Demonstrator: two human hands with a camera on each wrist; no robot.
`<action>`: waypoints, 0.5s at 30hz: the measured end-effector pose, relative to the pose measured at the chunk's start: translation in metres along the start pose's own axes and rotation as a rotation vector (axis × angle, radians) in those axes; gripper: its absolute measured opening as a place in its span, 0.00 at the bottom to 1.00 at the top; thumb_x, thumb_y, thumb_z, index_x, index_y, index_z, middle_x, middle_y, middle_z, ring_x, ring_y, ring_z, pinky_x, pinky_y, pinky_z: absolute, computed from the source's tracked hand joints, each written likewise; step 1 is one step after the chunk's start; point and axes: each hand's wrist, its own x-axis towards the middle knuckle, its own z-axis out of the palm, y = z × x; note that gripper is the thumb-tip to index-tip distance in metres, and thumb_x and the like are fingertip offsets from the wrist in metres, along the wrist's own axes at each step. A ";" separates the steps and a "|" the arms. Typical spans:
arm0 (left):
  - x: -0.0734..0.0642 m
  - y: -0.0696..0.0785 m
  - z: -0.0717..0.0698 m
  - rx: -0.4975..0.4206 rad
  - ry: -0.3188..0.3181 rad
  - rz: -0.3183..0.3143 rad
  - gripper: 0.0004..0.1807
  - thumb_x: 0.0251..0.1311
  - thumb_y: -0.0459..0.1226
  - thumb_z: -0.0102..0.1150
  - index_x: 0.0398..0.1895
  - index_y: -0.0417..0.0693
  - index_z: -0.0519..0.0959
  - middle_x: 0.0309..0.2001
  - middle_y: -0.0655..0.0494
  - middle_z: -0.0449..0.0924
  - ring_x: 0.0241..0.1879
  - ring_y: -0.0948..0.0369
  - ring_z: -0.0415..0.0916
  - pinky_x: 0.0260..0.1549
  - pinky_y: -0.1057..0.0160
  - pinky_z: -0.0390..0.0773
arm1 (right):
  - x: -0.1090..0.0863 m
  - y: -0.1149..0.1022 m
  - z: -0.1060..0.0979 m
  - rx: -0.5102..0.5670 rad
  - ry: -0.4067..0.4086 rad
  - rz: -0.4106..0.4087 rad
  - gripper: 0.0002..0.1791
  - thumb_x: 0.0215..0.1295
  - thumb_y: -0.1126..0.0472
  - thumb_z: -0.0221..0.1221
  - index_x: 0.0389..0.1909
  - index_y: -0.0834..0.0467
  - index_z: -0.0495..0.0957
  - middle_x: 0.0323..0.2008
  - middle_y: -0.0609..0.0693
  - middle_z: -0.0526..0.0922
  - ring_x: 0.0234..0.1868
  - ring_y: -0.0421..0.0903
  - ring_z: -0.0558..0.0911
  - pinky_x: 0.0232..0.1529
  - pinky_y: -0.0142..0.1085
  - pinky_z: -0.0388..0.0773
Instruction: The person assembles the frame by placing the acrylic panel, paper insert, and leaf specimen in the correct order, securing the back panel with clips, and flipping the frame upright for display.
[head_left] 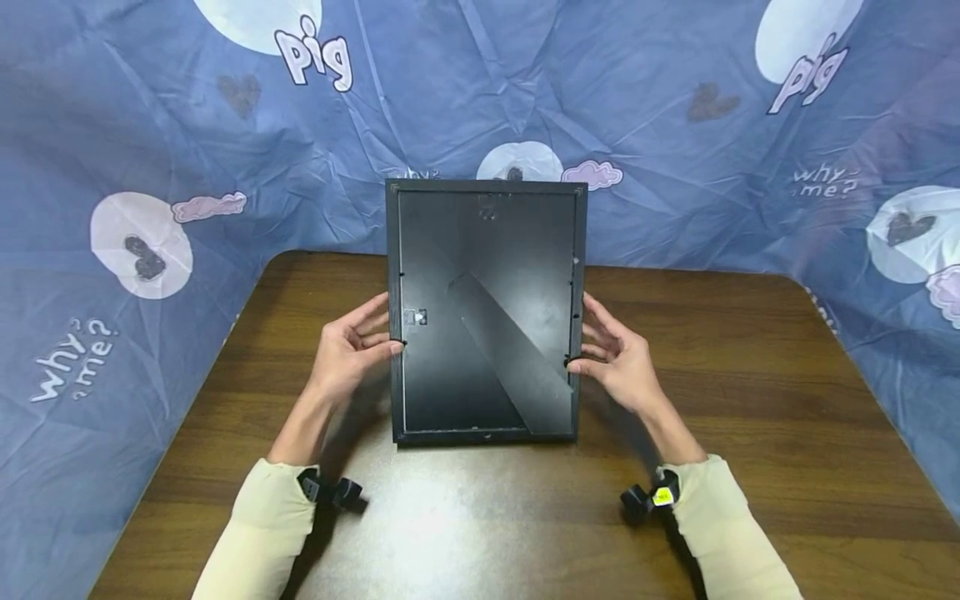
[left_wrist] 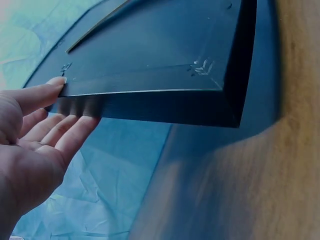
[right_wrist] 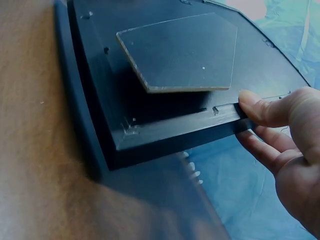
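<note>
A black picture frame (head_left: 438, 250) stands nearly upright in the middle of the head view, its back toward me. Its easel leg (head_left: 517, 354) slants across the backing toward the lower right and juts out from it in the right wrist view. My left hand (head_left: 351, 346) grips the frame's left side, thumb on the back edge and fingers along the outer side. On the opposite side my right hand (head_left: 617, 354) holds it the same way, thumb near a small metal tab. A hanger (head_left: 415, 317) sits by the left edge of the backing. The front face is hidden.
Beneath the frame is a brown wooden table (head_left: 750, 400), with a bright glare near its front. A blue printed cloth (head_left: 637, 108) hangs behind and at both sides. Each wrist wears a small black camera, such as the left camera (head_left: 347, 493).
</note>
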 end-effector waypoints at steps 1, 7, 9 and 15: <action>0.001 0.000 0.000 0.005 0.005 0.005 0.41 0.51 0.14 0.59 0.72 0.28 0.61 0.52 0.67 0.85 0.38 0.72 0.87 0.42 0.73 0.84 | 0.001 0.000 0.000 0.001 0.010 -0.002 0.53 0.45 0.85 0.67 0.76 0.62 0.59 0.74 0.65 0.62 0.59 0.27 0.80 0.51 0.26 0.82; 0.005 0.004 0.000 0.035 0.024 0.010 0.41 0.52 0.13 0.59 0.72 0.28 0.61 0.60 0.34 0.73 0.38 0.73 0.86 0.42 0.73 0.83 | 0.009 -0.004 0.000 -0.017 0.048 -0.015 0.50 0.46 0.83 0.68 0.74 0.62 0.62 0.71 0.65 0.67 0.55 0.28 0.82 0.49 0.28 0.83; 0.007 0.005 0.001 0.024 0.027 0.016 0.40 0.52 0.13 0.59 0.72 0.28 0.62 0.59 0.45 0.80 0.39 0.73 0.86 0.42 0.73 0.84 | 0.011 -0.006 0.001 -0.037 0.069 -0.015 0.49 0.46 0.83 0.68 0.73 0.63 0.64 0.70 0.65 0.68 0.54 0.27 0.83 0.49 0.28 0.83; 0.015 0.006 0.002 -0.009 0.045 0.057 0.40 0.50 0.11 0.58 0.71 0.27 0.63 0.43 0.79 0.85 0.38 0.74 0.86 0.40 0.74 0.83 | 0.018 -0.008 0.005 -0.066 0.177 -0.010 0.43 0.46 0.85 0.67 0.68 0.69 0.68 0.65 0.69 0.74 0.48 0.24 0.84 0.45 0.25 0.83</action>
